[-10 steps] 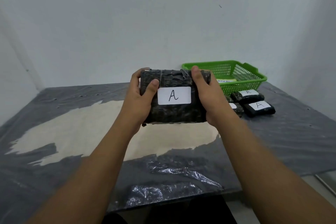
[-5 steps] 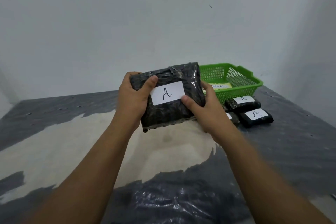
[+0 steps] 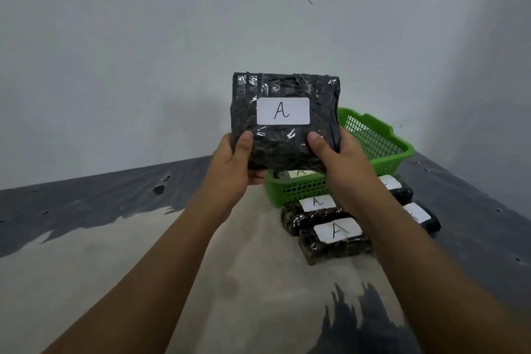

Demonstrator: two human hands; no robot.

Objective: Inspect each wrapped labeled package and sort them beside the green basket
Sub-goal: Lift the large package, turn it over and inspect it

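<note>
Both hands — left [image 3: 234, 164], right [image 3: 334, 158] — grip the package [image 3: 284, 121] upright, label facing the camera.

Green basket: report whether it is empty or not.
Not empty: a labeled package lies inside the green basket, seen just below the held package.

A plain pale grey wall [image 3: 143, 37] fills the upper half and meets a side wall [image 3: 514, 80] at a soft corner on the right. One small dark mark [image 3: 309, 1] sits high up. Below is a table [image 3: 474, 210] under a dark grey plastic cover [image 3: 86, 201] with small holes [image 3: 159, 189] and a broad tan patch [image 3: 172, 282]. The light is even and soft.
</note>
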